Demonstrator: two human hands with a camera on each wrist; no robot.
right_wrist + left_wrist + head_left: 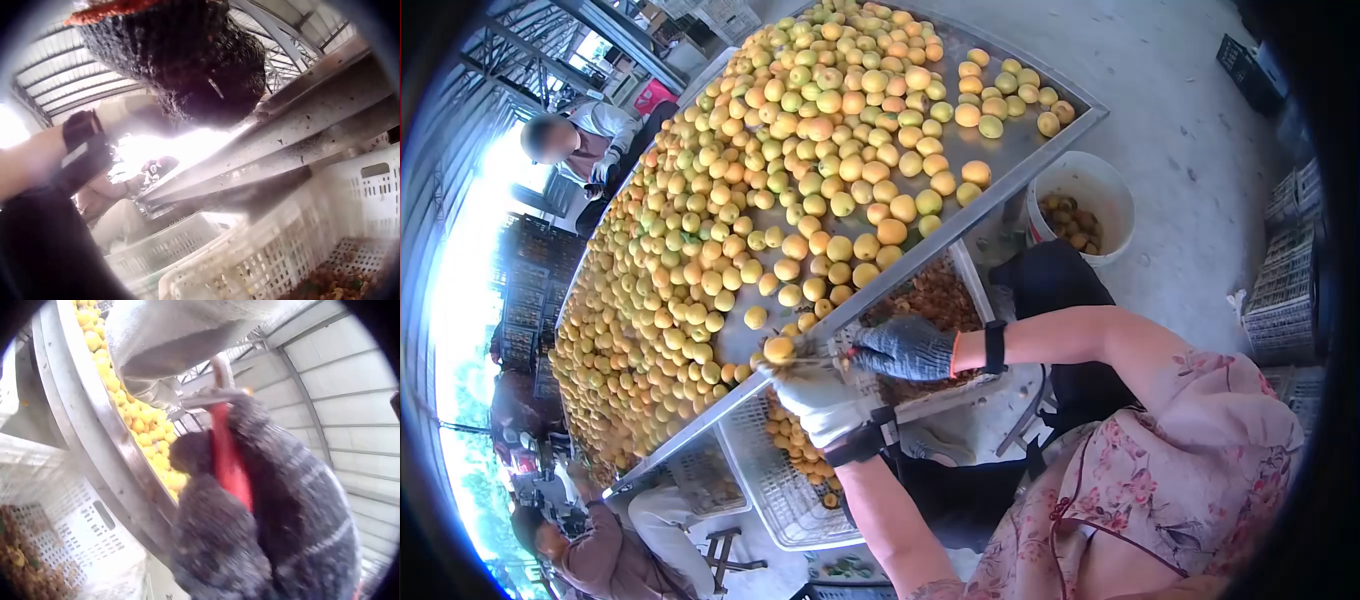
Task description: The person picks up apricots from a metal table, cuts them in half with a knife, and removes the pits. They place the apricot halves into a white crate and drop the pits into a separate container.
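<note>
My left hand [820,400], in a white glove, is at the metal table's near edge and holds a round yellow-orange fruit [779,349] at its fingertips. The same white glove [181,347] fills the top of the left wrist view, its fruit hidden there. My right hand [905,348], in a dark grey knitted glove with an orange cuff, grips red-handled clippers [230,465]. Their metal end points toward the white glove. In the right wrist view the dark glove [181,59] hides the clippers.
Many similar fruits [800,170] cover the metal table [1000,190]. Below its edge stand a white crate [795,520] with fruit and another crate [269,262] with brown scraps. A white bucket [1115,215] stands on the right. Two other people sit along the table.
</note>
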